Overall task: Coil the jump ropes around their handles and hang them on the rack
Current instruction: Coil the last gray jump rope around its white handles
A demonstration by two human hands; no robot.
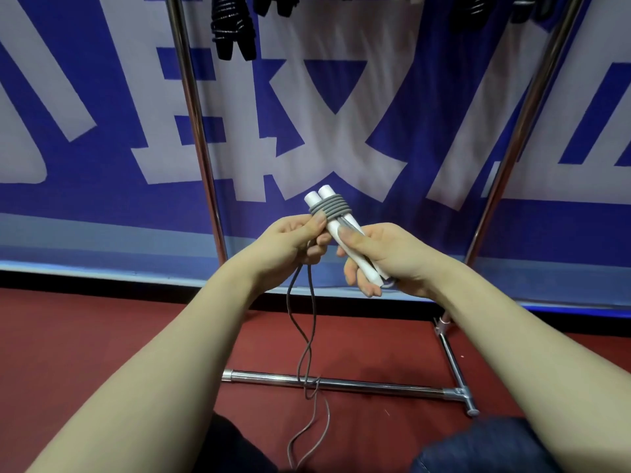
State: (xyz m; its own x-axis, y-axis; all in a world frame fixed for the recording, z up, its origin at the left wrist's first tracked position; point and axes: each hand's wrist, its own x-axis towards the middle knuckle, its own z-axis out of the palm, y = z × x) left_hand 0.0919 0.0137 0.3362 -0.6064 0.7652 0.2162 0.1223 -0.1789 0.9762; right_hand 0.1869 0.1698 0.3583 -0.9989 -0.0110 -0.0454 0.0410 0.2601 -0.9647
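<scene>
- Blue banner (102, 199) behind the rack (194, 114) has huge white characters, too cropped to read tbh.
- Right hand (386, 257) grips the white handles (336, 230) in front of the rack, between its posts.
- Left hand (290, 242) pinches the grey rope (331, 208) just under the coils; the slack drops over the rack's base bar.

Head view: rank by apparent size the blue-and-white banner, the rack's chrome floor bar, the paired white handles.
1. blue-and-white banner
2. rack's chrome floor bar
3. paired white handles, despite being nearer the camera
</scene>
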